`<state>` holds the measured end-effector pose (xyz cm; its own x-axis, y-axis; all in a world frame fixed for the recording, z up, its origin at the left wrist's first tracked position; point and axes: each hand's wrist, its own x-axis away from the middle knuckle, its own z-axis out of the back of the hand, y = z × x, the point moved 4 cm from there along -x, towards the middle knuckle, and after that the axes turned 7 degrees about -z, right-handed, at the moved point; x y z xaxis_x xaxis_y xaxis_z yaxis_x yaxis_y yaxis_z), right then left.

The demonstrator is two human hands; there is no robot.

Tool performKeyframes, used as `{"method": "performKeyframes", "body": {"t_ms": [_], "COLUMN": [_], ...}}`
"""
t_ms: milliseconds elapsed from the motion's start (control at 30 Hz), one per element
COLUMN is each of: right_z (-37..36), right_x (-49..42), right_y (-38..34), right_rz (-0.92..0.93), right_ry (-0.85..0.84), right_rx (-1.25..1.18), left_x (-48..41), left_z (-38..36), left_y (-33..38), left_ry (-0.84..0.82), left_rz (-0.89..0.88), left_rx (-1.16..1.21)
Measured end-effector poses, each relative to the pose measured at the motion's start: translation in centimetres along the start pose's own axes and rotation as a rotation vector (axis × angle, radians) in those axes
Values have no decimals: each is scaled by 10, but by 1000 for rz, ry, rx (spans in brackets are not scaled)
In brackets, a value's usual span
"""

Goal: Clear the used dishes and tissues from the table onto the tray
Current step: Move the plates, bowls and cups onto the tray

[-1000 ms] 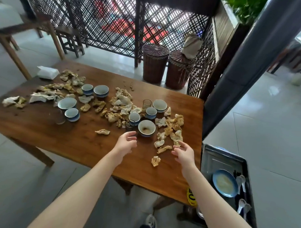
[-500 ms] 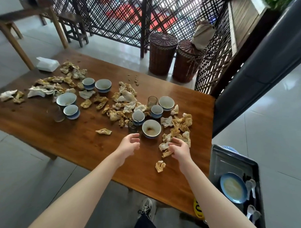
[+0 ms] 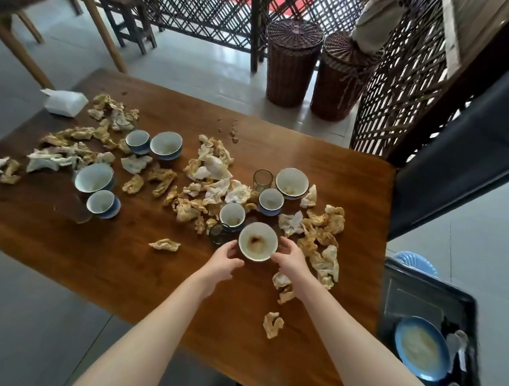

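A round white bowl (image 3: 258, 241) with a brown stain in its smooth bottom stands near the front edge of the glossy wooden table (image 3: 101, 259). The left hand (image 3: 225, 261) curls against the bowl's left wall and the right hand (image 3: 290, 259) curls against its right wall, so the two hands cup it between them. Whether the bowl is off the wood I cannot tell.

Just left of the bowl stands a dark, smoky glass (image 3: 218, 233), and just behind the bowl a small white cup (image 3: 232, 213) with a blue outside. Further behind the bowl are a clear, ribbed glass (image 3: 262, 180) and two more round bowls (image 3: 291, 182). Crumpled, yellow-stained tissues (image 3: 324, 232) lie in a ragged heap to the right of the bowl, and more of them spread behind and far to its left among other blue-and-white bowls.

Well to the right of the bowl and lower than it sits the black rectangular tray (image 3: 417, 299), which holds a shallow blue plate (image 3: 421, 347) smeared pale and some white spoons (image 3: 455, 344). Far behind the bowl two tall woven baskets (image 3: 292, 64) stand on the tiled floor.
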<state>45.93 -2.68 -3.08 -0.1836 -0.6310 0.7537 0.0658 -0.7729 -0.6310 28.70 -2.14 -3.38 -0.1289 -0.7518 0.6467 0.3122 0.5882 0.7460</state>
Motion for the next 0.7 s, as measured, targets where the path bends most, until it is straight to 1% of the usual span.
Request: {"method": "performKeyframes", "body": {"t_ms": [167, 300, 367, 600, 700], "right_z": [-4, 16, 32, 75, 83], "right_x": [-7, -5, -4, -9, -18], "right_y": [-3, -3, -7, -49, -72], "right_rz": [-5, -6, -4, 114, 149], "right_ry": [8, 90, 135, 238, 249], "right_rx": [-18, -94, -128, -267, -310], "left_x": [-2, 3, 1, -32, -54], "left_z": [-6, -18, -26, -41, -40], "left_y": [7, 18, 30, 102, 135], "left_ry": [-15, -55, -98, -231, -247], "left_rz": [18, -6, -21, -185, -241], "left_rx": [21, 110, 108, 36, -21]}}
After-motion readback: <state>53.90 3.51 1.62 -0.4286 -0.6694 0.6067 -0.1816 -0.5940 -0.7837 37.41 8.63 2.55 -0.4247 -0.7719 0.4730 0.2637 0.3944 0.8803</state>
